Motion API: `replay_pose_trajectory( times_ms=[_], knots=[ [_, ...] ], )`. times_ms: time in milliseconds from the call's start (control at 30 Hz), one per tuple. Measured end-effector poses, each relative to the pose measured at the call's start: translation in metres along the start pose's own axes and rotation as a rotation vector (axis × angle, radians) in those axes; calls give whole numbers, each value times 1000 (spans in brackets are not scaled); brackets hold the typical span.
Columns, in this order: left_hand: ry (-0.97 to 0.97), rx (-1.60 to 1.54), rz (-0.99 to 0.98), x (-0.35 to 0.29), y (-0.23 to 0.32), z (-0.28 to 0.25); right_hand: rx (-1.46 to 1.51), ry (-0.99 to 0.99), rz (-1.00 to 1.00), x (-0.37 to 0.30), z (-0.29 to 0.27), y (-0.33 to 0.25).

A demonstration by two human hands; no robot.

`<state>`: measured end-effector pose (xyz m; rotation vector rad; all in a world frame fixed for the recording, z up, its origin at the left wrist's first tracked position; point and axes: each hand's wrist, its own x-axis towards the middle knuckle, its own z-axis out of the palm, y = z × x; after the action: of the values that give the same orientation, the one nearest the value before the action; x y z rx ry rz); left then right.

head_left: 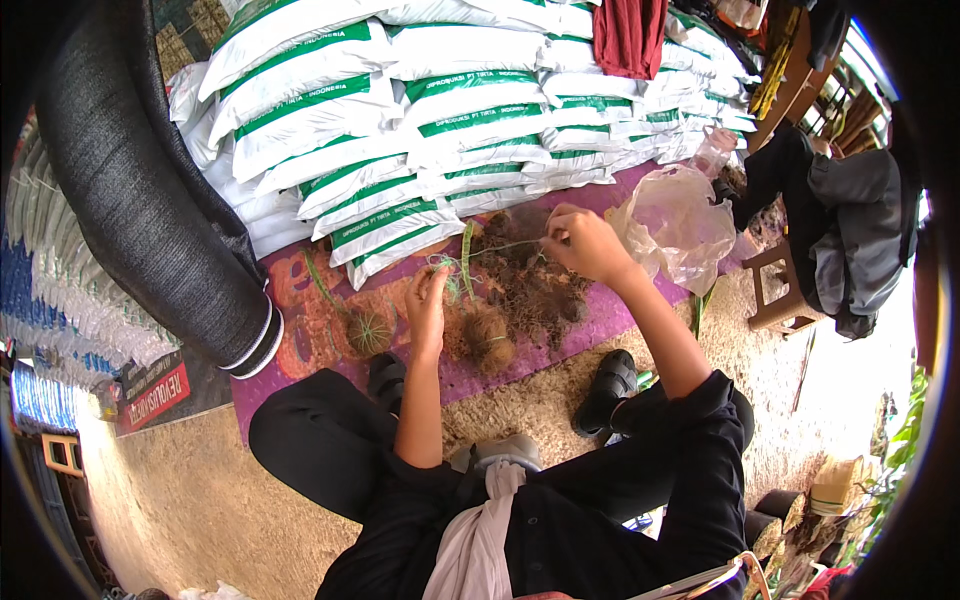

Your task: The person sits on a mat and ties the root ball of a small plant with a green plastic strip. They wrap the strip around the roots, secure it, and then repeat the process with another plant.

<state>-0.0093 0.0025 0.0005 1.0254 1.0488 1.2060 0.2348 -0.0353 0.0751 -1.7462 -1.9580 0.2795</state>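
A thin green string (pixel 505 246) is stretched between my two hands. My left hand (pixel 427 305) is closed on a loose green tangle of it. Higher and to the right, my right hand (pixel 588 245) pinches the string's other part. Below the tangle sits a round brown fibre ball (pixel 487 342), and an upright green leaf (pixel 466 260) stands behind it. Left of my left hand lies a second fibre ball (pixel 368 333), wrapped in green string, with a leaf (pixel 320 278) beside it. Loose dark fibre (pixel 545 300) is heaped under my right hand.
Purple sheeting (pixel 610 318) lies under the work. Stacked white and green sacks (pixel 480 85) rise behind it. A large black roll (pixel 135 190) leans at left. A crumpled clear plastic bag (pixel 680 225) and a brown stool (pixel 785 290) with dark clothes are at right.
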Motion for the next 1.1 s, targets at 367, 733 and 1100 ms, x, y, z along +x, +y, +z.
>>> replay_pose_trajectory(
  times_ms=[367,733,1100],
  knots=[
    [-207,93,117,-7,-1,9,-239,302,-104,-6,10,19],
    [-344,211,261,-17,-4,24,374,74,-177,-10,33,-47],
    [-269,34,12,-22,6,25,880,3,130,-9,48,-41]
  ],
)
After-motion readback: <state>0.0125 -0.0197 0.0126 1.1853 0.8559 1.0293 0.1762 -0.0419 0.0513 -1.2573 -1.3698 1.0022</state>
